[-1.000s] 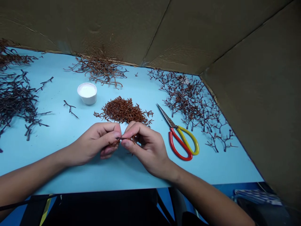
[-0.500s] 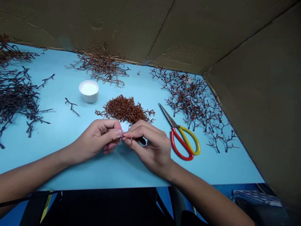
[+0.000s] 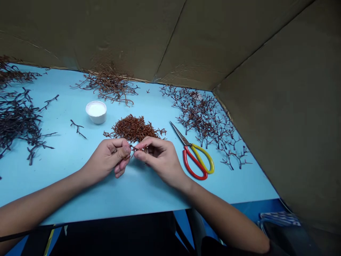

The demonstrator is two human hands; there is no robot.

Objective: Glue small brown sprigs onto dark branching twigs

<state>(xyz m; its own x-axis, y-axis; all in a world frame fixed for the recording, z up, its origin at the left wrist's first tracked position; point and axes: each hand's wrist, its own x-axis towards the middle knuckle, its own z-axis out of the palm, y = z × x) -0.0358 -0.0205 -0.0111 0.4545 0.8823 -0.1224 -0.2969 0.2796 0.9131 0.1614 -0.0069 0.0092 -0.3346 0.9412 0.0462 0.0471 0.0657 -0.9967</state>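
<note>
My left hand (image 3: 113, 154) is closed, thumb and forefinger pinched on a small brown twig piece (image 3: 132, 148). Facing it, my right hand (image 3: 160, 156) pinches brown twig bits between thumb and fingers, its fingertips almost meeting the left ones. How the pieces join is too small to make out. Just behind both hands lies a heap of short reddish-brown twig pieces (image 3: 133, 127), its front edge partly hidden by them. Scissors (image 3: 190, 145) with one red and one yellow handle rest to the right of my right hand, blades pointing away and left.
A white cup (image 3: 96, 113) of white material stands behind the heap's left side. Dark branched twigs (image 3: 18, 119) pile up at left, with one loose twig (image 3: 78, 128) nearer. Thin brown stems (image 3: 109, 85) lie at the back; forked twigs (image 3: 205, 117) spread at right. Cardboard walls (image 3: 128, 35) enclose the table.
The camera view has turned slightly right and up, so the scene sits further left. My hands stay together, the right one's fingers shifted, and a twig piece now shows between the fingertips.
</note>
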